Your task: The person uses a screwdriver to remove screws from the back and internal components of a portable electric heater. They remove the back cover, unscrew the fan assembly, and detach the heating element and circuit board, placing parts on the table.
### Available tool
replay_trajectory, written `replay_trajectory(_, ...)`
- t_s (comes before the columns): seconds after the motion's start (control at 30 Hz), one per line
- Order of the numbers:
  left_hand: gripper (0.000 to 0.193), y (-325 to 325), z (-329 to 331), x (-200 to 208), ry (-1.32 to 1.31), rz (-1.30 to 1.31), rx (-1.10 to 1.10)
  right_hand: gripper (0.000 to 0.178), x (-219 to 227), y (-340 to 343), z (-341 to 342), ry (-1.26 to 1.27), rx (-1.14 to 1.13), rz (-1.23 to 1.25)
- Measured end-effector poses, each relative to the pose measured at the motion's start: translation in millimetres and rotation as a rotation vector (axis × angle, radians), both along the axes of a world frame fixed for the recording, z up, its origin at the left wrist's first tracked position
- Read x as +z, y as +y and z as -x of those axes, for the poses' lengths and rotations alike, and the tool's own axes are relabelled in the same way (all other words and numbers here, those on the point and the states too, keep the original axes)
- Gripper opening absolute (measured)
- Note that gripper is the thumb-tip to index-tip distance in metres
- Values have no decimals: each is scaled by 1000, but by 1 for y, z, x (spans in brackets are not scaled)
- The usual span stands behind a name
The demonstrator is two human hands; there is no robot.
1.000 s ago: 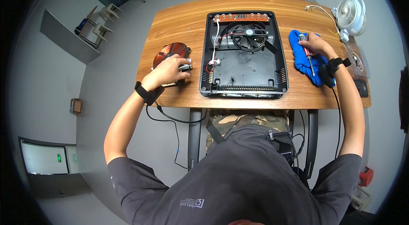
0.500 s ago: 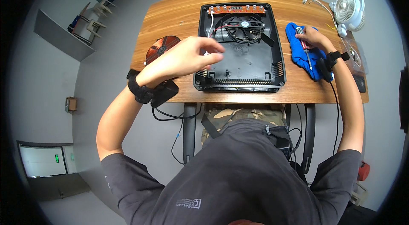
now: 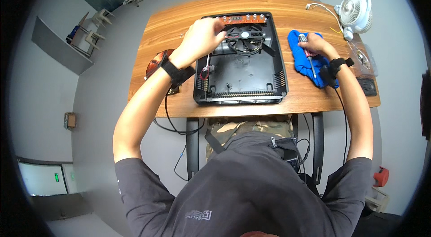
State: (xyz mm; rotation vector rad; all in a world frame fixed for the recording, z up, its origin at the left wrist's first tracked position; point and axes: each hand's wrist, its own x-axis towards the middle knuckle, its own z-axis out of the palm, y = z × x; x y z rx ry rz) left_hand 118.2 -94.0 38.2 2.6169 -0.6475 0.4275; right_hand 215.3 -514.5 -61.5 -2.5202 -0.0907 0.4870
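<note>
The black plastic induction cooker base (image 3: 242, 73) stands on the table in front of me. In its upper half sits a round black cooling fan (image 3: 245, 45), and along its far rim runs an orange circuit board (image 3: 251, 19) with small round buttons. My left hand (image 3: 203, 37) is over the board's left end, hiding it, with thumb and forefinger apart. To the right, a screwdriver (image 3: 311, 62) with a red-and-clear handle lies over a bundled blue cloth (image 3: 297, 62), and my right hand (image 3: 318, 45) is wrapped round its handle.
A copper-coloured coil disc (image 3: 155, 63) lies left of the base, partly behind my left forearm. A small white fan (image 3: 354, 13) stands at the table's far right. Near the right edge are a clear plastic tray (image 3: 367, 69) and a dark flat object (image 3: 367, 87).
My left hand has moved up and away from me, from above the base's left side to the circuit board's left end. My right hand still grips the screwdriver. The whole view has shifted slightly.
</note>
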Motion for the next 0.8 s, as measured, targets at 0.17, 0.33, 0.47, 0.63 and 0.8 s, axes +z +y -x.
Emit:
replay_trajectory(0.17,24,23,-5,-21,163,78,61,29,15,14,5,15,-26,69)
replay_trajectory(0.33,25,23,11,-32,257,126,59,25,21,4,5,-45,-34,0)
replay_trajectory(0.47,26,31,22,-46,262,163,67,32,33,5,9,-243,-23,13)
replay_trajectory(0.63,29,31,24,-55,210,151,27,24,107,42,49,-313,-89,-133)
replay_trajectory(0.8,32,26,13,-52,244,63,-3,29,163,74,66,-600,87,-251)
